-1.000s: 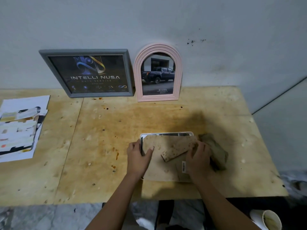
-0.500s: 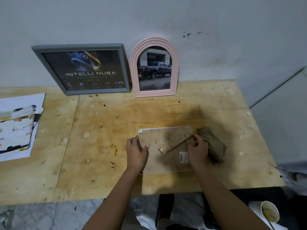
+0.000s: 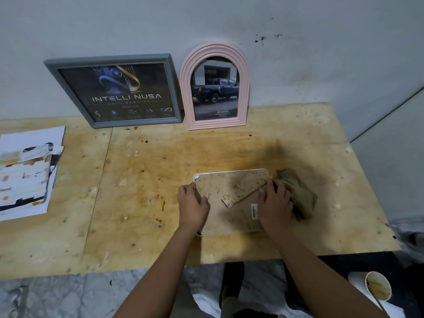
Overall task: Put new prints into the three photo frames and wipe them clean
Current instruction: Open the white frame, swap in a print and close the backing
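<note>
The left hand [image 3: 193,204] grips the left edge of the white frame [image 3: 230,172], thumb on its backing board [image 3: 229,216]. The right hand [image 3: 274,203] lies on the board's right side, fingers bent; whether they pinch anything, I can't tell. The frame lies face down on the table [image 3: 137,203], the cloth [image 3: 298,193] just beside it. The grey frame [image 3: 110,59] and the pink frame [image 3: 214,48] stand filled against the wall. I'd judge two done; this one needs closing and wiping.

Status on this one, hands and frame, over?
Left hand grips white frame edge, right hand presses its backing. Frame face-down. Cloth beside right hand, nothing blocking.
</note>
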